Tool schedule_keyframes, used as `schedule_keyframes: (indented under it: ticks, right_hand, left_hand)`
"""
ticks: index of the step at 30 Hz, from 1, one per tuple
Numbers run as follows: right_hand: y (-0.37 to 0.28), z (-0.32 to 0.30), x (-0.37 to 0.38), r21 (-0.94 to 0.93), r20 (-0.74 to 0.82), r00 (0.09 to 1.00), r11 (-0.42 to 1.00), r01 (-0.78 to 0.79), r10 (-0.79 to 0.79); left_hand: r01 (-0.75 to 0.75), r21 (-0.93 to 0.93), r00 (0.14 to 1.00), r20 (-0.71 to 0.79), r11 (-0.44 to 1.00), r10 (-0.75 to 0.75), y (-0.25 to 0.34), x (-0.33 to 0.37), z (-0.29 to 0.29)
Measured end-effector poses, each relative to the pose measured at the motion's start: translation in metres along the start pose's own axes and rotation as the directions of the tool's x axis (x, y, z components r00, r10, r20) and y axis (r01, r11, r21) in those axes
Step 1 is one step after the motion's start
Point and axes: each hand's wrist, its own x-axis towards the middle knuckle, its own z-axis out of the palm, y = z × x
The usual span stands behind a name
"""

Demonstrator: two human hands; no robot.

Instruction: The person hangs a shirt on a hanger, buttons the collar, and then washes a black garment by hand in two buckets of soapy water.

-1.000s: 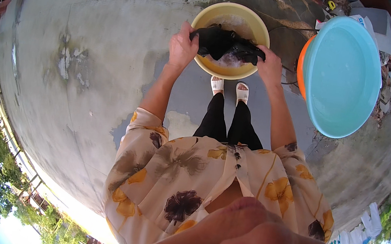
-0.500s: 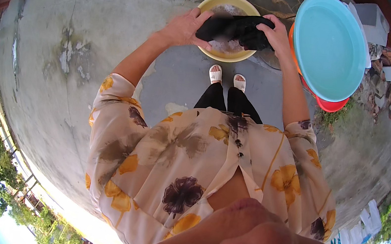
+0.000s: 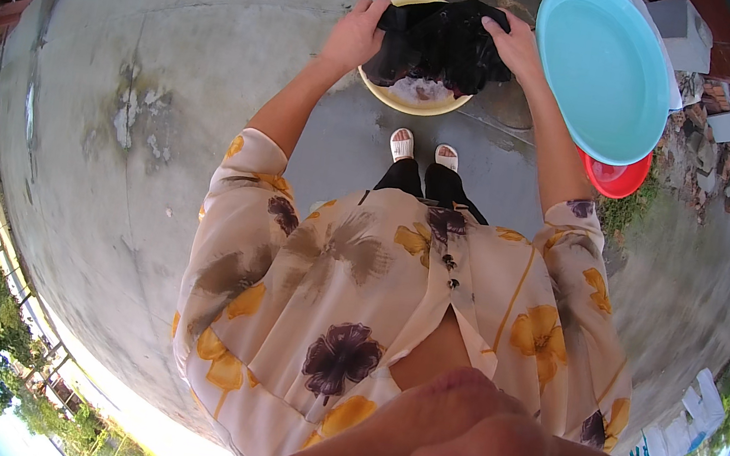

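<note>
A dark, wet-looking piece of cloth (image 3: pixel 446 48) is spread between my two hands above a yellow basin (image 3: pixel 415 106). My left hand (image 3: pixel 357 33) grips its left upper corner, fingers closed. At the opposite end, my right hand (image 3: pixel 514 44) pinches the cloth's right upper edge with the thumb on top. The cloth hangs down and hides most of the basin. Sudsy water (image 3: pixel 423 91) shows below its lower edge. What kind of garment it is, I cannot tell.
To the right stands a large light-blue basin (image 3: pixel 601 75) holding water, with a red basin (image 3: pixel 616 178) partly under it. Rubble and bricks (image 3: pixel 709 136) lie beyond, beside a grey block (image 3: pixel 681 35). My feet in white sandals (image 3: pixel 403 146) stand on concrete just below the yellow basin.
The dark cloth has gone from bunched to spread wide, hanging open. Both hands have risen slightly in the view, and the left has shifted its hold to the cloth's corner.
</note>
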Motion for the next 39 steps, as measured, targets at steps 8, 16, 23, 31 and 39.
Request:
schedule_keyframes:
  ticks: [8, 16, 23, 31, 39]
  right_hand:
    - [0.02, 0.025, 0.008, -0.132, 0.111, 0.994, 0.991, 0.012, 0.003]
    - [0.032, 0.024, 0.025, -0.085, 0.087, 0.992, 0.991, 0.099, -0.091]
    - [0.047, 0.021, 0.045, -0.1, 0.178, 0.984, 0.995, -0.008, 0.026]
    - [0.047, 0.034, 0.022, -0.24, 0.372, 0.923, 0.971, -0.008, 0.1]
    - [-0.002, 0.018, 0.044, -0.05, 0.254, 0.963, 0.993, 0.109, -0.093]
  left_hand:
    - [-0.085, -0.116, 0.985, -0.16, 0.99, 0.066, -0.046, 0.016, 0.029]
    - [-0.058, -0.389, 0.936, -0.342, 0.919, -0.085, -0.035, 0.01, 0.041]
    - [0.087, -0.395, 0.957, -0.221, 0.914, -0.187, -0.037, 0.022, 0.044]
    - [0.339, -0.438, 0.924, -0.009, 0.833, -0.381, -0.033, -0.01, 0.047]
    - [0.245, -0.742, 0.902, -0.062, 0.624, -0.427, -0.009, 0.033, 0.009]
